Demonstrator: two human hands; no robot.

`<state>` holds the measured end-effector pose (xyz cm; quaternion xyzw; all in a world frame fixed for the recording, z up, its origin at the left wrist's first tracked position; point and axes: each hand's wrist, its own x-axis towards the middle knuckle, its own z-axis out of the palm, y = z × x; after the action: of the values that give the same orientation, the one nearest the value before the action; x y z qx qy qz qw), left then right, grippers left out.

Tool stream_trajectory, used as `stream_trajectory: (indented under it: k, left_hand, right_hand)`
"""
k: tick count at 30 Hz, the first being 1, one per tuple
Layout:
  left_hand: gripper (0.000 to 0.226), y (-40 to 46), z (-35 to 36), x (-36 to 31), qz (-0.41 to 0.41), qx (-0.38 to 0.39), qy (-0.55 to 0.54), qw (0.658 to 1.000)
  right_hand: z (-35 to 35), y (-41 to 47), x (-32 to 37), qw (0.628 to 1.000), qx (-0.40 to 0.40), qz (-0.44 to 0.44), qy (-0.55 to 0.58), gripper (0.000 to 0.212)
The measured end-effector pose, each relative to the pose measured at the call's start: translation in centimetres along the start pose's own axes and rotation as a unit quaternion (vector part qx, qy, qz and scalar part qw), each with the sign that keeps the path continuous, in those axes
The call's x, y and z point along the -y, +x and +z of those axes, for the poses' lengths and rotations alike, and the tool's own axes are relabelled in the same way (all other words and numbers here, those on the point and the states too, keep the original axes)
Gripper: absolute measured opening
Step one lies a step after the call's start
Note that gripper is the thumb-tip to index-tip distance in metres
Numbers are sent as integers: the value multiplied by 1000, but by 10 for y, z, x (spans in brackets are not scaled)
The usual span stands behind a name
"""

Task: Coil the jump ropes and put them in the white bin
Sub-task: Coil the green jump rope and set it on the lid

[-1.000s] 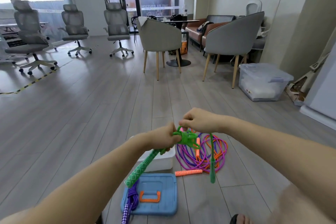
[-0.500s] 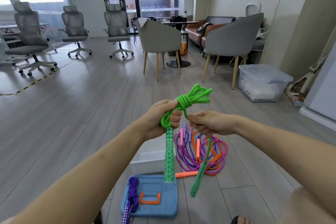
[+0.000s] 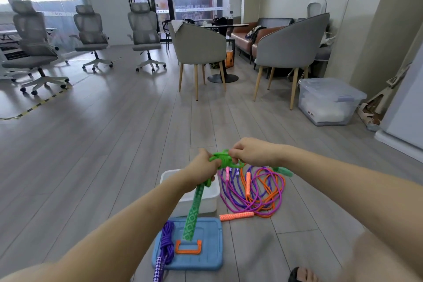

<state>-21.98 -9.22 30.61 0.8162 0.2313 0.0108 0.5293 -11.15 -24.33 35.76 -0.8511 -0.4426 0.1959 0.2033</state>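
My left hand [image 3: 202, 170] and my right hand [image 3: 253, 151] both grip a bundled green jump rope [image 3: 223, 160] above the floor. One green handle [image 3: 193, 212] hangs down from my left hand; the other green handle [image 3: 285, 170] sticks out to the right, blurred. The white bin [image 3: 209, 199] sits on the floor under my left forearm, partly hidden. A loose pile of purple and orange jump ropes [image 3: 254, 192] lies to the right of the bin. A coiled purple rope [image 3: 166, 242] rests on the blue lid [image 3: 206, 256].
The blue lid with an orange handle lies in front of the bin. A clear storage box [image 3: 327, 102] stands at the right wall. Two grey armchairs [image 3: 290, 48] and a round table are ahead; office chairs [image 3: 34, 41] line the left. My foot [image 3: 302, 275] shows at the bottom.
Both hands have come down with the green rope bundle from chest height to just above the bin. The second green handle swung out to the right.
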Motion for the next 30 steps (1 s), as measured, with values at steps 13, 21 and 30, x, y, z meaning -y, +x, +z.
stream_trajectory:
  k: [13, 21, 30]
  left_hand:
    - [23, -14, -11, -57, 127, 123, -443, 879]
    - [25, -21, -17, -61, 153, 104, -333, 925]
    - [40, -12, -26, -67, 135, 85, -195, 968]
  right_hand:
    - [-18, -15, 5, 931, -19, -39, 362, 40]
    - [-27, -19, 2, 923, -32, -80, 375, 24]
    - [-40, -18, -7, 932, -82, -93, 339, 27]
